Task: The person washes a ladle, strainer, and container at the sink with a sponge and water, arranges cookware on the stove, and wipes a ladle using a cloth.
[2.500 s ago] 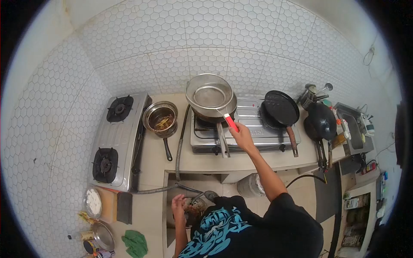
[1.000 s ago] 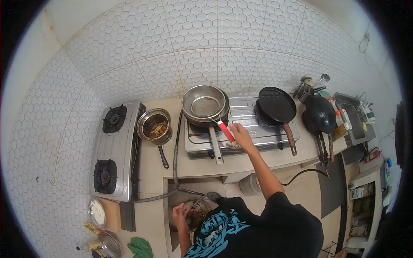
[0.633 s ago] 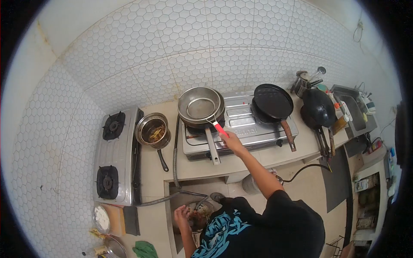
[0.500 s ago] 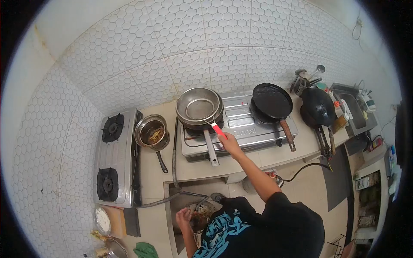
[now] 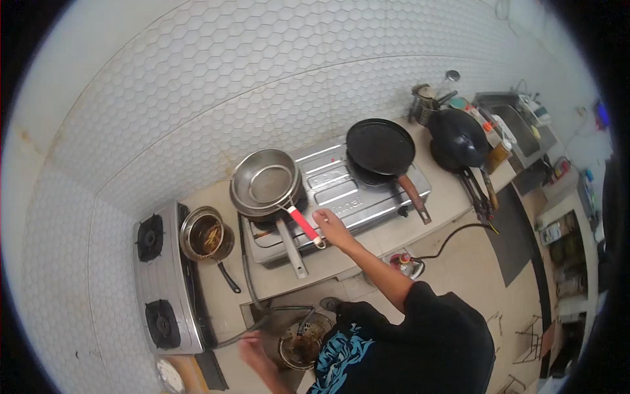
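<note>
A metal strainer [image 5: 268,182] with a red handle [image 5: 303,226] rests on a pan with a grey metal handle [image 5: 291,249], over the left burner of the steel stove [image 5: 344,209]. Just right of the red handle is my right hand [image 5: 333,230], apart from it and holding nothing, its thumb stretched out. My left hand [image 5: 256,354] is low, near the counter edge beside the gas hose, its fingers smeared by motion. On the counter to the left stands a small pot [image 5: 226,244] with yellowish-brown pieces [image 5: 211,236] inside.
A black flat pan [image 5: 380,146] sits on the stove's right burner. Further right are a black wok [image 5: 458,138], a utensil holder [image 5: 423,105] and a sink [image 5: 515,134]. A second stove [image 5: 161,279] is at left. Below the counter are a waste basket [image 5: 302,348] and gas cylinder [image 5: 400,262].
My right hand has let go of the strainer's red handle and drawn off to its right. My left hand has moved left. The camera view has turned.
</note>
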A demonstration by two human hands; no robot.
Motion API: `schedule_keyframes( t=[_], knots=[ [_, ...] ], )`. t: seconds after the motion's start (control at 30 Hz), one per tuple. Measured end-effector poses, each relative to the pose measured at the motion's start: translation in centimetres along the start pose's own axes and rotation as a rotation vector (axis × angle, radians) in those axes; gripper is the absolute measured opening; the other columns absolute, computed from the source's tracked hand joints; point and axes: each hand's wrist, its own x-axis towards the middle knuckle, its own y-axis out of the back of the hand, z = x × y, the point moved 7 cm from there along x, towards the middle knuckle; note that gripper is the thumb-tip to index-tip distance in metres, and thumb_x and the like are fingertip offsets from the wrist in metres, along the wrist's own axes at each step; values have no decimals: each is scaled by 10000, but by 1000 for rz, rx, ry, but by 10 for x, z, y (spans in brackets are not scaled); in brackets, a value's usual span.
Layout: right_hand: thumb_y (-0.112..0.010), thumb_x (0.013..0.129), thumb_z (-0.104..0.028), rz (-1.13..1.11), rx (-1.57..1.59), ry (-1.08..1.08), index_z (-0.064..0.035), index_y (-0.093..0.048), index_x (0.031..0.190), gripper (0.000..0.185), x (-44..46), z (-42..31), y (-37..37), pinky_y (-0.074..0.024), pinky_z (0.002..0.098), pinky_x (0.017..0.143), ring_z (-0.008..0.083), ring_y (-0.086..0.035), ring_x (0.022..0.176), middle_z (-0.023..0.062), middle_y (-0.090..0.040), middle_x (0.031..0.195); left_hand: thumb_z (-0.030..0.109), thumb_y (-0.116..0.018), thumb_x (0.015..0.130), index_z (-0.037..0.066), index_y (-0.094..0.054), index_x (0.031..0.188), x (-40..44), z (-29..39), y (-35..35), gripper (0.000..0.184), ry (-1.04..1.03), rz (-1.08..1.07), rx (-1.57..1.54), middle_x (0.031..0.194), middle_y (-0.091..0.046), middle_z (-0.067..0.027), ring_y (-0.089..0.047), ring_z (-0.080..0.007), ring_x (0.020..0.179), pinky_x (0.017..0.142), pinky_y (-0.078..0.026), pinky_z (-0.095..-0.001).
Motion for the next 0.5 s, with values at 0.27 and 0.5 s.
schedule_keyframes(
  t=[0.27,0.5],
  knots=[
    [-490,932,-355,160,35,45,-52,-581,1042,335,-59,1,88,-411,218,606,77,-511,737,10,-551,804,211,-533,840,8,-577,849,-38,166,-49,208,-583,-219,81,886,-554,-116,-548,-250,853,759,-455,-337],
    [-440,949,-370,87,141,-31,-44,-559,1094,376,-160,-5,102,-465,257,687,104,-543,828,44,-616,1022,269,-494,855,-2,-550,973,-133,173,-58,301,-626,-228,-35,987,-550,-132,-546,-251,927,808,-447,-352]
  ],
)
